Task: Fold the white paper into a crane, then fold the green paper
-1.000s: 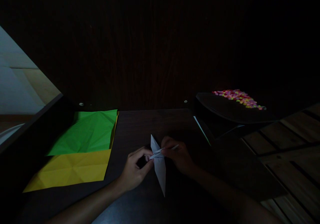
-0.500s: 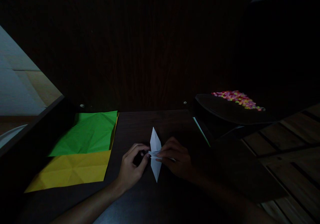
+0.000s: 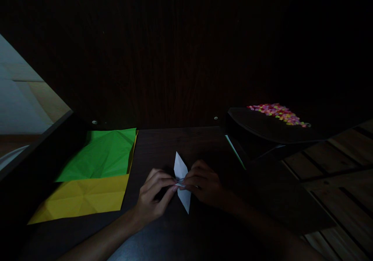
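Filling most of the view beyond the hands, a dark panel (image 3: 160, 58) stands at the back of the bench (image 3: 163, 148). To the left of the hands lie two creased sheets: the yellow sheet (image 3: 81, 197), and the green sheet (image 3: 99, 156) which covers its farther part. Beyond the hands to the right, a dark ledge (image 3: 256, 123) carries a heap of small coloured pieces (image 3: 276, 113).

The left hand (image 3: 155, 193) and the right hand (image 3: 204, 181) are close together, each with fingertips pinching the middle of the white folded paper (image 3: 181, 170), which is between them. One pointed end shows beyond the fingers and another on the near side. Smallest is a thin pale strip (image 3: 235, 152), to the right of the right hand.

Regarding the work, the main folds seem already made, because the paper is narrow and pointed; the middle seems the part still being shaped. How many folds are left, I cannot tell.

Compared with half a second ago, the paper is tilted more, and the left fingertips have come nearer to the right ones, hiding more of the middle layers. Both coloured sheets remain where they were.
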Action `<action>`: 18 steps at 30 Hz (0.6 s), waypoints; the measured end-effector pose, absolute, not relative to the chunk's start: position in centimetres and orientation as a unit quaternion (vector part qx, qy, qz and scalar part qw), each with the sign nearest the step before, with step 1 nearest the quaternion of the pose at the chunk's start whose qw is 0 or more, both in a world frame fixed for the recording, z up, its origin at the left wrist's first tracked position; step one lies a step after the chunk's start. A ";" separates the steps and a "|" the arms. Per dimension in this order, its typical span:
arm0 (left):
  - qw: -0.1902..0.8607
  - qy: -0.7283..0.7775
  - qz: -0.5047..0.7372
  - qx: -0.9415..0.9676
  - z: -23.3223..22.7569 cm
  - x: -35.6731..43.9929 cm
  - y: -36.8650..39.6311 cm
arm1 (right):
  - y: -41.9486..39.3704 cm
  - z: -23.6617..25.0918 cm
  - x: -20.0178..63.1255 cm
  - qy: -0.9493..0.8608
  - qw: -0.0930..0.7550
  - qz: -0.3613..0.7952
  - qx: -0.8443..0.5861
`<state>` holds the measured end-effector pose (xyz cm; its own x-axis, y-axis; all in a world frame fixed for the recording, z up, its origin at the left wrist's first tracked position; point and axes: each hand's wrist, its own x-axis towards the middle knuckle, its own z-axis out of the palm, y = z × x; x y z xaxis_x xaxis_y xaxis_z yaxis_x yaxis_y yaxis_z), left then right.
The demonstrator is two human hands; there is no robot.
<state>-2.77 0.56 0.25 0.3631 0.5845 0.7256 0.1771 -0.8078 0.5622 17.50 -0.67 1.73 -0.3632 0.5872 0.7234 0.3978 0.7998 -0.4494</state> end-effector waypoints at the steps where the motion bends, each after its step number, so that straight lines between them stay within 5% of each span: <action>1: 0.199 0.235 0.512 0.802 0.2 -2.8 0.6 | -0.7 1.7 17.5 -0.819 0.478 0.104 -0.299; 18: 0.191 0.209 0.483 0.829 -0.2 -2.9 0.5 | -0.8 1.4 17.4 -0.821 0.477 0.122 -0.290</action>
